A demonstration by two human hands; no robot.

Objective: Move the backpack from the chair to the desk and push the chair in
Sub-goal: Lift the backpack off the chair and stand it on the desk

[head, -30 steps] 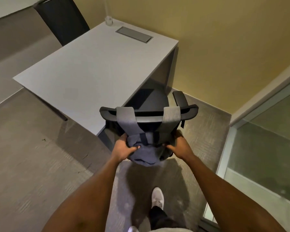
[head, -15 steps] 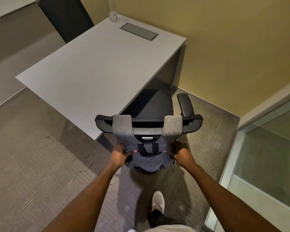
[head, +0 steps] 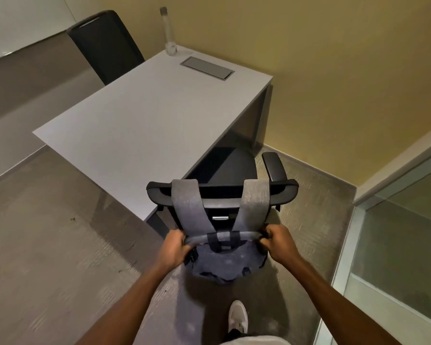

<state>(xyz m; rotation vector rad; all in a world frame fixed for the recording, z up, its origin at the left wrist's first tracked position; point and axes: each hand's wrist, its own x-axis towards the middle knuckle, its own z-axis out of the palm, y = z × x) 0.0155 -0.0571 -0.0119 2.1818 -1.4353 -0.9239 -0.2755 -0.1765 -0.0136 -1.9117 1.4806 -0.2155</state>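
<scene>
A dark blue-grey backpack (head: 225,263) hangs behind the backrest of a black office chair (head: 234,168), with its two grey shoulder straps looped over the backrest's top. My left hand (head: 176,247) grips the bag's upper left corner. My right hand (head: 278,241) grips its upper right corner. The chair's seat is partly tucked under the right side of the grey desk (head: 144,125).
On the desk's far end stand a clear bottle (head: 169,36) and a metal cable hatch (head: 207,68). A second black chair (head: 107,46) stands behind the desk. A glass partition (head: 396,245) runs along the right. My shoe (head: 238,317) is on the carpet.
The view has tilted up, so the bottle and far chair show more fully. Both hands keep their hold on the backpack's top corners, which sits slightly lower behind the backrest.
</scene>
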